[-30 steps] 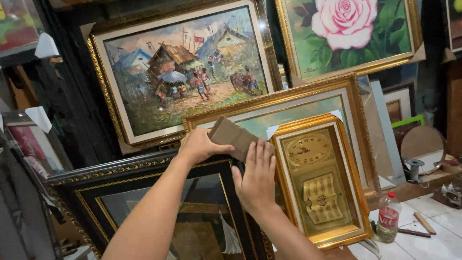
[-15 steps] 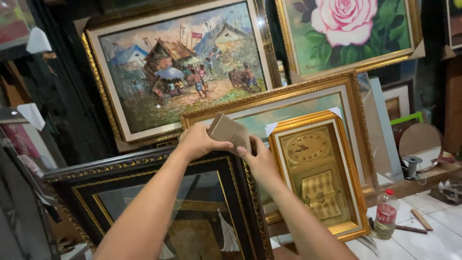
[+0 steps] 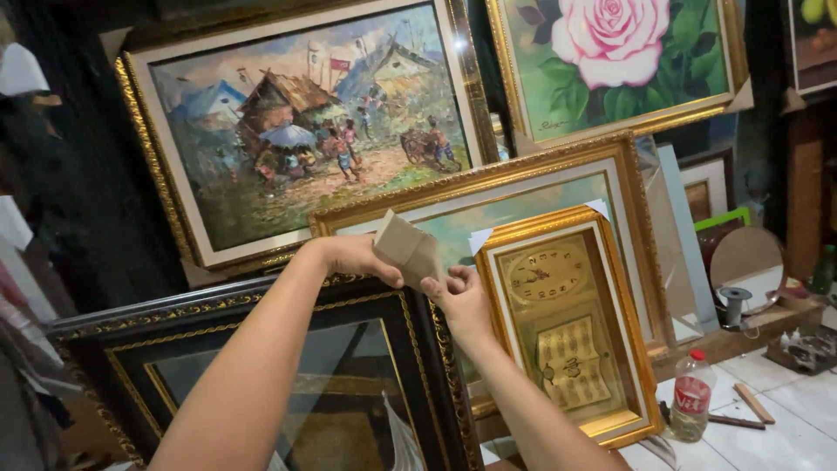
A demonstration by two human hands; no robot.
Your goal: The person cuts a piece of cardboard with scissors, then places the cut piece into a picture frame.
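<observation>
Cramped framing workshop, wall stacked with leaning pictures: a village painting (image 3: pixel 305 131) upper left, a rose painting (image 3: pixel 610 61) upper right, a gold-framed landscape (image 3: pixel 523 201) between them. In front, a dark ornate frame (image 3: pixel 261 349) lower left and a gold clock frame (image 3: pixel 567 323) just beside it.

Both hands raised at the dark frame's top right corner. Left hand (image 3: pixel 357 257) closed around a folded brown cardboard corner piece (image 3: pixel 405 249); right hand (image 3: pixel 462 296) pinches its lower edge with the fingertips. The piece sits just above the corner, possibly touching it; contact is hidden by the fingers.

To do it well: keep the fold square to the corner and grip with both hands.

Room is tight: clock frame edge close on the right, glass behind. A plastic bottle (image 3: pixel 693 406) stands on the white tiles (image 3: pixel 785 410) lower right, well apart.
</observation>
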